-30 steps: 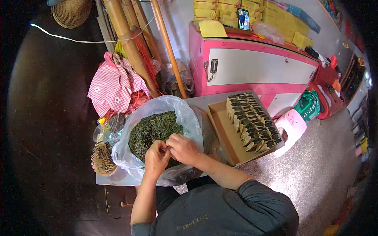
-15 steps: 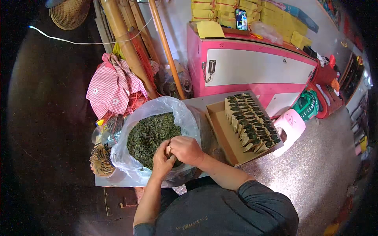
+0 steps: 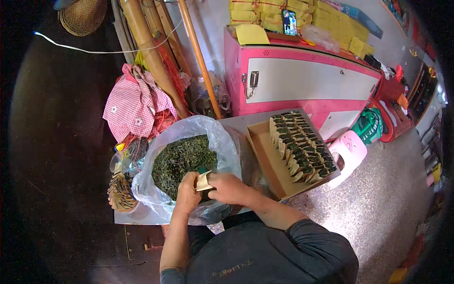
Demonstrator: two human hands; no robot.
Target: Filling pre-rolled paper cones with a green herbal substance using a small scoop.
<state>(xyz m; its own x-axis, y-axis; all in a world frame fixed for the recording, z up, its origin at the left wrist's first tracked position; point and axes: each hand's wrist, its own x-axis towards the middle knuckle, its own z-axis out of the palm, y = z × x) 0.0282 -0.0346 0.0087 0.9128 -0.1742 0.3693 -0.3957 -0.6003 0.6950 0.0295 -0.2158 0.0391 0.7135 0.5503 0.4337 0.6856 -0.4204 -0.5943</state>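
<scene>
Over the clear plastic bag (image 3: 227,137) of dark green dried leaves (image 3: 182,154), my two hands hold a small cream paper packet (image 3: 203,181). My left hand (image 3: 188,193) is closed on its left end, the thumb and fingers pinching the paper. On the other side, my right hand (image 3: 230,188) is closed at the packet's right edge, its fingertips partly hidden and a little blurred. A small dark green thing (image 3: 203,170) shows just above the packet; I cannot make out what it is. Some of the leaves lie hidden under my hands.
Right of the bag, a cardboard box (image 3: 263,158) holds rows of filled paper packets (image 3: 300,146). A tub of folded paper packets (image 3: 122,191) stands left. Behind are a pink-and-white cabinet (image 3: 307,80), an orange pole (image 3: 201,61) and checked cloth (image 3: 137,104). A pink stool (image 3: 352,146) stands right.
The cream packet, mostly covered by my hands before, now shows more between them. My right hand has shifted slightly right and down, and the dark green thing has come into sight.
</scene>
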